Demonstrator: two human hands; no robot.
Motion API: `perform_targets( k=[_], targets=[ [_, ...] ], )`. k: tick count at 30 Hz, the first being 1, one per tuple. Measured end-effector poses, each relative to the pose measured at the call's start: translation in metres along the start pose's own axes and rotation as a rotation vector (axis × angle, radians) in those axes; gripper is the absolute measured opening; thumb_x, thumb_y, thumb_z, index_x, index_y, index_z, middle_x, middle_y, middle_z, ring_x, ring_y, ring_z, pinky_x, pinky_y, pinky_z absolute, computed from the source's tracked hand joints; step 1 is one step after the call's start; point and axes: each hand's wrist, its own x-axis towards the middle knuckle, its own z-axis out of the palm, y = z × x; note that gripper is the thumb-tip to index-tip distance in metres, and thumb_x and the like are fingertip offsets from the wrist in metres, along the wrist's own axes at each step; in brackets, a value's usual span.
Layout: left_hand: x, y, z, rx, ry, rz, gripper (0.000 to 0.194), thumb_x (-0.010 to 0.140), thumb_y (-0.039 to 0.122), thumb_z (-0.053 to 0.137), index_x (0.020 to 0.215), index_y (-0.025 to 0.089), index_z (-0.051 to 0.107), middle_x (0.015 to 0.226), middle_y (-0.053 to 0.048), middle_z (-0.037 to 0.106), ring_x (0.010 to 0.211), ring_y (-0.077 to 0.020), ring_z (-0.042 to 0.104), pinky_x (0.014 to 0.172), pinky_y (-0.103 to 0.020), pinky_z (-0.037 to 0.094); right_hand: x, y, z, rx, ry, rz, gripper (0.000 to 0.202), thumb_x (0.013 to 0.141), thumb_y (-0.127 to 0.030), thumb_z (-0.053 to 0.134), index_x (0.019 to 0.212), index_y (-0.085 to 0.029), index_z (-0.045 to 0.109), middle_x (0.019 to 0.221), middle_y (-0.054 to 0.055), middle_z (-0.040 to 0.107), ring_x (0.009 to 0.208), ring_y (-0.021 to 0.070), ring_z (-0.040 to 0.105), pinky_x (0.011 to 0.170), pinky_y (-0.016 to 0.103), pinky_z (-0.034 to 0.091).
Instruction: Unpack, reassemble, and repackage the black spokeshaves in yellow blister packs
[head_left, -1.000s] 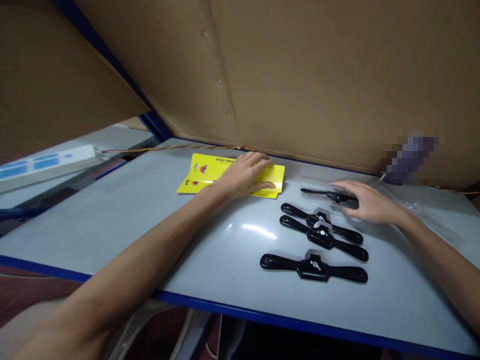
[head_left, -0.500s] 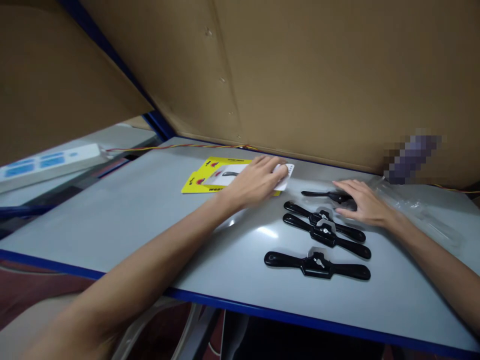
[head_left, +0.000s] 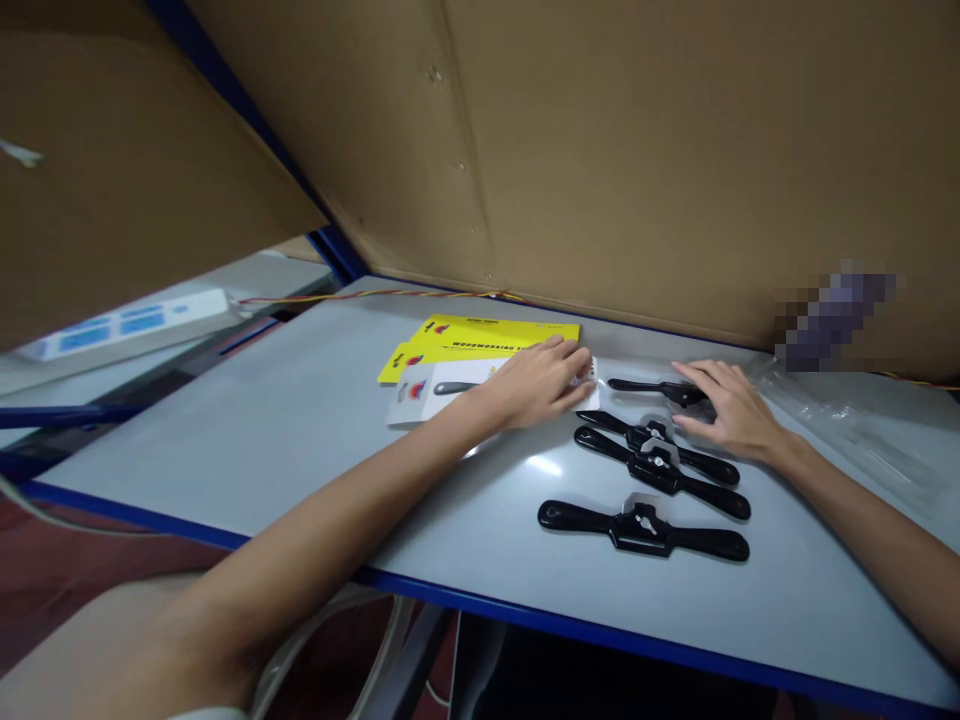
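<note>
Hands well apart, left hand (head_left: pixel 546 380) over the white card (head_left: pixel 442 374) before the yellow cards (head_left: pixel 444 349), its grip unclear, right hand (head_left: pixel 739 408) with thumb and fingers parted around the rearmost black tool (head_left: pixel 649 386), I best press lightly, avoiding creases.

Probably a workshop or packing station: a blue-edged grey worktop (head_left: pixel 300 420), brown board partition (head_left: pixel 637 170) along its far side, power strip (head_left: pixel 142 322) at left, black spokeshaves (head_left: pixel 646 545) at right.
</note>
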Motion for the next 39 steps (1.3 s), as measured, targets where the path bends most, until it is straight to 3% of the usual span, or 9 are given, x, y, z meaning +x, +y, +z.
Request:
perform_targets(
  k=[7,12,17,23,39],
  targets=[
    [0.002,-0.003,-0.004,0.011,-0.013,0.022,0.037,0.105,0.048,0.037,0.097,0.019,0.057,0.098,-0.012,0.064,0.094,-0.0283,0.056,0.087,-0.043,0.047,-0.001,0.002,0.001,-0.011,0.002,-0.007,0.072,0.095,-0.062,0.055,0.155,-0.022,0.048,0.140,0.016,0.062,0.122,0.0366,0.060,0.103,0.058,0.047],
    [0.003,0.003,0.000,-0.092,-0.014,0.048,0.035,0.105,0.046,0.036,0.098,0.020,0.058,0.095,-0.011,0.064,0.090,-0.0273,0.055,0.083,-0.042,0.047,-0.002,0.003,0.001,-0.009,-0.008,-0.013,0.070,0.095,-0.060,0.055,0.155,-0.024,0.048,0.140,0.015,0.062,0.123,0.0364,0.059,0.105,0.060,0.045],
    [0.005,0.015,-0.002,-0.124,-0.013,0.008,0.034,0.103,0.045,0.037,0.097,0.019,0.057,0.092,-0.012,0.064,0.091,-0.0286,0.058,0.081,-0.043,0.048,-0.001,0.002,0.000,0.010,0.007,-0.034,0.072,0.092,-0.060,0.058,0.155,-0.026,0.048,0.139,0.015,0.063,0.122,0.0370,0.059,0.103,0.060,0.046],
    [0.002,0.017,-0.007,-0.103,-0.089,-0.144,0.041,0.103,0.050,0.034,0.101,0.018,0.059,0.092,-0.014,0.067,0.084,-0.0280,0.062,0.072,-0.041,0.046,0.000,0.000,0.001,0.004,0.014,-0.007,0.069,0.092,-0.058,0.058,0.153,-0.026,0.052,0.135,0.015,0.064,0.120,0.0365,0.060,0.102,0.060,0.047],
    [-0.001,0.013,-0.013,-0.171,-0.139,-0.163,0.042,0.100,0.053,0.035,0.094,0.018,0.058,0.092,-0.013,0.067,0.075,-0.0235,0.058,0.069,-0.039,0.042,-0.002,0.002,0.002,0.005,0.037,-0.032,0.069,0.092,-0.060,0.058,0.151,-0.024,0.054,0.133,0.015,0.063,0.115,0.0358,0.059,0.102,0.057,0.046]
  ],
)
